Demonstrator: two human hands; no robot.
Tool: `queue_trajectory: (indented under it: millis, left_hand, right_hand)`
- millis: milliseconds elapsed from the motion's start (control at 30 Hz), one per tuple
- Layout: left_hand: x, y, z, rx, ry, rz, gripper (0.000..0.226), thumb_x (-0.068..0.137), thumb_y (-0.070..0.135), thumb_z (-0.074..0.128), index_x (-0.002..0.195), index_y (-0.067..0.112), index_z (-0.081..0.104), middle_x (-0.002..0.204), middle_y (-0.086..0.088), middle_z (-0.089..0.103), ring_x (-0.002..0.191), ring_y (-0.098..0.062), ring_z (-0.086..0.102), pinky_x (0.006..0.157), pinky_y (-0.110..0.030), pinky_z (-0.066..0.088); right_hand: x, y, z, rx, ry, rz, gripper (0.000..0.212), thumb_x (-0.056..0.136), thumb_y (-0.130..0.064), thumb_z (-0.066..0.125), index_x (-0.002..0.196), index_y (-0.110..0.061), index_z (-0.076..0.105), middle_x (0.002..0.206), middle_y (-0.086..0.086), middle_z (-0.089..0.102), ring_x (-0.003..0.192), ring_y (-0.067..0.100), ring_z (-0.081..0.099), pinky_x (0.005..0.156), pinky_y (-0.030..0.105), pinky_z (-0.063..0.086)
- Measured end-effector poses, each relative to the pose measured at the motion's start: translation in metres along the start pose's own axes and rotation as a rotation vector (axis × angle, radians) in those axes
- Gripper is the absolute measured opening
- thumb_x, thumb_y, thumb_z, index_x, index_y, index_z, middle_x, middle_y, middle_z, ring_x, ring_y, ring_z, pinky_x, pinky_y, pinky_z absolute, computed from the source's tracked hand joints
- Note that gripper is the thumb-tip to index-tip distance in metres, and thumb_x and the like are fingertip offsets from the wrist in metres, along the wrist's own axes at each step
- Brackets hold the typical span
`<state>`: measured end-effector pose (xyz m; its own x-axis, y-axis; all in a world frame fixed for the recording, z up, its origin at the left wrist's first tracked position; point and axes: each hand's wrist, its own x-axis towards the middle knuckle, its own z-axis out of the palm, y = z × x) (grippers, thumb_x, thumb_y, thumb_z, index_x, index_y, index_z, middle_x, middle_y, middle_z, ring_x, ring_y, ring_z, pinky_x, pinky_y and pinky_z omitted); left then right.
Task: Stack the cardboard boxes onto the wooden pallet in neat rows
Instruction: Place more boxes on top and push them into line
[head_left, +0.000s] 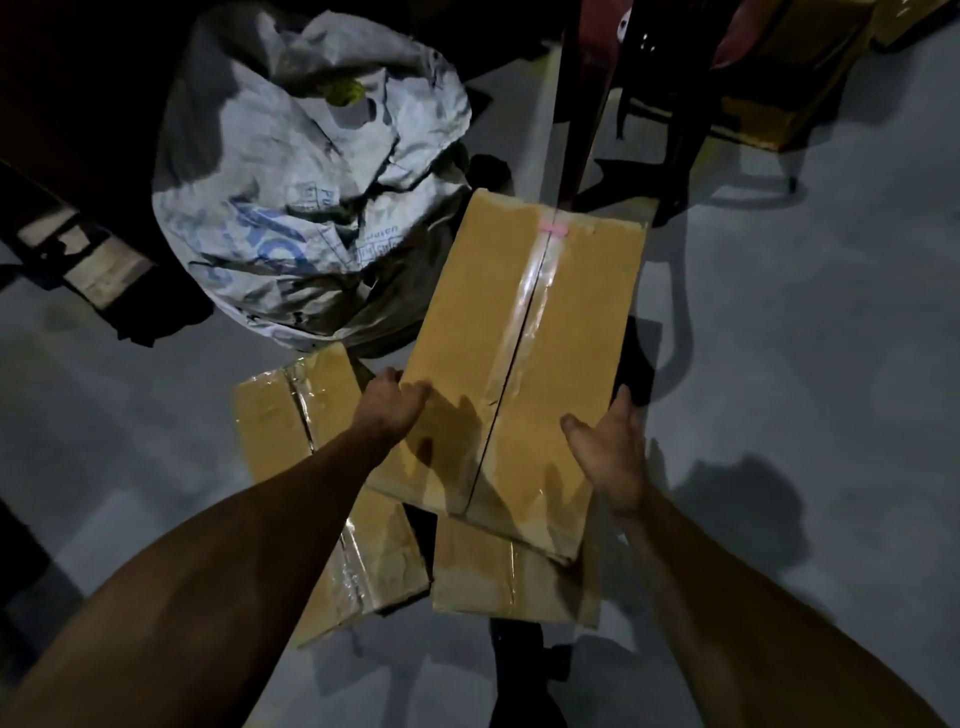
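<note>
Head view: the left hand (397, 402) grips the left edge of the top cardboard box (519, 358), fingers curled over onto its upper face. The right hand (613, 457) lies against the box's right edge with fingers fairly straight and the thumb spread onto the taped top; how firmly it holds I cannot tell. This long box, sealed by a strip of clear tape down its centre seam with a small pink mark (555, 229) near the far end, rests tilted across 2 other boxes on the grey floor (779, 338): the left lower box (291, 415) and the right lower box (498, 577), both taped too. Just beyond the boxes, touching the top one's far left corner, sits a big crumpled white sack (291, 171) with blue print. Farther off, dark furniture legs (587, 104) stand by more yellow-brown cartons (789, 93).
</note>
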<state>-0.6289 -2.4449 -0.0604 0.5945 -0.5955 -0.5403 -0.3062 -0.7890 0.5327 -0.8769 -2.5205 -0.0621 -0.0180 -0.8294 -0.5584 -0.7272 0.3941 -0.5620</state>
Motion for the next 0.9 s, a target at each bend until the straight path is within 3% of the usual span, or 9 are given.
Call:
queue_trajectory:
  millis: [100,267,367,500,600,667,767,900]
  left_hand:
    - [0.033,-0.005,0.015,-0.325,0.051,-0.222,0.063,0.095,0.053,0.054,0.135,0.005,0.050,0.132,-0.017,0.057,0.116,-0.035,0.055,0.100,-0.047,0.046]
    - [0.076,-0.010,0.029,-0.550,0.042,-0.416,0.076,0.093,0.061,0.052,0.142,0.003,0.048,0.142,-0.016,0.052,0.127,-0.040,0.049,0.103,-0.046,0.040]
    - [0.088,-0.011,0.036,-0.508,0.027,-0.412,0.077,0.092,0.061,0.054,0.140,0.001,0.048,0.131,-0.011,0.055,0.126,-0.039,0.049,0.097,-0.044,0.039]
    - [0.100,-0.017,0.045,-0.378,0.002,-0.351,0.089,0.084,0.069,0.060,0.143,0.004,0.045,0.144,-0.017,0.049,0.125,-0.041,0.049,0.105,-0.044,0.041]
    - [0.094,-0.020,0.047,-0.186,0.040,-0.272,0.086,0.082,0.071,0.061,0.133,0.003,0.052,0.137,-0.022,0.053,0.120,-0.041,0.053,0.104,-0.048,0.045]
    - [0.085,-0.023,0.045,-0.131,0.041,-0.182,0.063,0.082,0.069,0.062,0.102,0.010,0.061,0.119,-0.022,0.063,0.104,-0.038,0.059,0.098,-0.051,0.050]
    - [0.067,-0.029,0.041,-0.127,0.044,-0.167,0.050,0.083,0.067,0.064,0.073,0.020,0.050,0.102,-0.018,0.067,0.093,-0.034,0.063,0.092,-0.049,0.053]
    - [0.030,-0.046,0.033,-0.129,0.062,-0.207,0.062,0.079,0.072,0.064,0.081,0.009,0.063,0.087,-0.009,0.068,0.083,-0.028,0.065,0.084,-0.045,0.057]
  right_hand:
    - [0.036,0.006,0.020,0.185,0.019,0.112,0.101,0.089,-0.042,0.070,0.160,-0.015,0.003,0.165,0.009,0.019,0.147,0.034,0.026,0.116,0.043,0.028]
    - [0.079,0.011,0.048,0.420,0.092,0.229,0.100,0.082,-0.043,0.078,0.158,-0.010,0.022,0.155,0.013,0.041,0.139,0.035,0.043,0.112,0.039,0.037]
    - [0.087,0.016,0.055,0.438,0.115,0.280,0.089,0.074,-0.052,0.080,0.145,-0.012,0.045,0.139,0.012,0.058,0.123,0.036,0.057,0.104,0.045,0.047]
    - [0.091,0.023,0.062,0.385,0.147,0.340,0.089,0.056,-0.074,0.075,0.117,-0.009,0.067,0.114,0.011,0.071,0.103,0.032,0.067,0.091,0.047,0.056]
    - [0.094,0.024,0.061,0.350,0.147,0.353,0.076,0.070,-0.065,0.080,0.111,-0.002,0.069,0.108,0.013,0.071,0.099,0.032,0.067,0.089,0.045,0.056]
    - [0.093,0.028,0.058,0.321,0.131,0.340,0.077,0.073,-0.063,0.079,0.112,0.002,0.068,0.110,0.012,0.070,0.102,0.034,0.066,0.089,0.042,0.055]
    - [0.081,0.029,0.051,0.279,0.109,0.303,0.078,0.074,-0.061,0.079,0.117,0.003,0.066,0.113,0.010,0.069,0.104,0.034,0.066,0.090,0.040,0.054]
    - [0.045,0.032,0.047,0.233,0.094,0.239,0.076,0.071,-0.066,0.078,0.114,-0.004,0.069,0.110,0.013,0.072,0.099,0.034,0.067,0.092,0.045,0.056]
